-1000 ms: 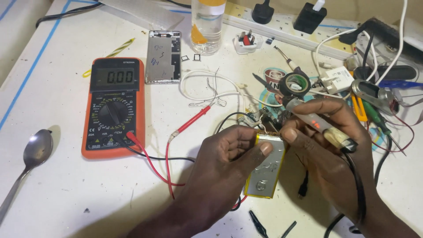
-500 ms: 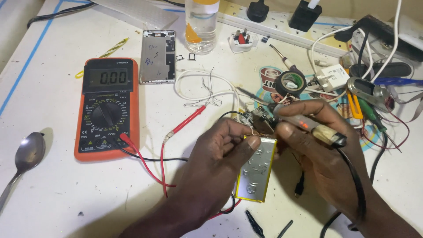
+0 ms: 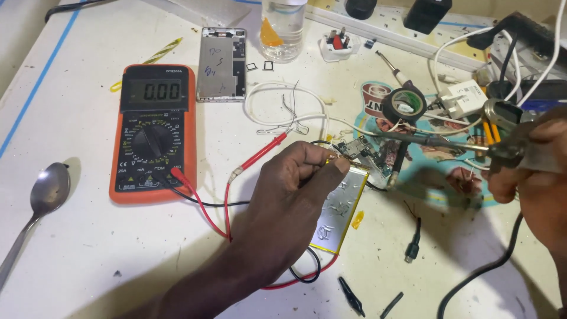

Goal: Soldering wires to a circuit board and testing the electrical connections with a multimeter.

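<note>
Steel catches the light far off to the left of both hands, where a spoon [image 3: 44, 192] lies on the white tabletop [image 3: 82, 260]; nearer, still left of the left hand [image 3: 295, 183], sits an orange-cased multimeter [image 3: 153, 133] whose red and black leads run toward that hand, the red probe [image 3: 260, 156] lying just beside the knuckles. Beyond the left hand a bare phone back [image 3: 221, 64] and a clear bottle [image 3: 283, 29] stand well apart from the work. The left hand is closed in a pinch, thumb and fingertips gripping something fine at the top edge of the silver pouch battery [image 3: 339, 210] — what exactly is pinched is too small to tell, likely a wire or tab. The battery lies flat under and just right of that hand, its top corner touching a small circuit board [image 3: 360, 147]. Between the hands a soldering iron [image 3: 431, 140] points left, its tip near the board; a roll of dark tape [image 3: 404, 105] lies just behind it. The right hand [image 3: 528, 165] is curled shut around the iron's handle at the frame edge. To do this well, I judge the left hand should keep the pinched piece steady against its pad and its fingertips clear of the hot tip, while the right brings the iron in low and touches only the joint — briefly, since heat on a pouch cell is a risk, and the loose leads nearby should not be snagged.
</note>
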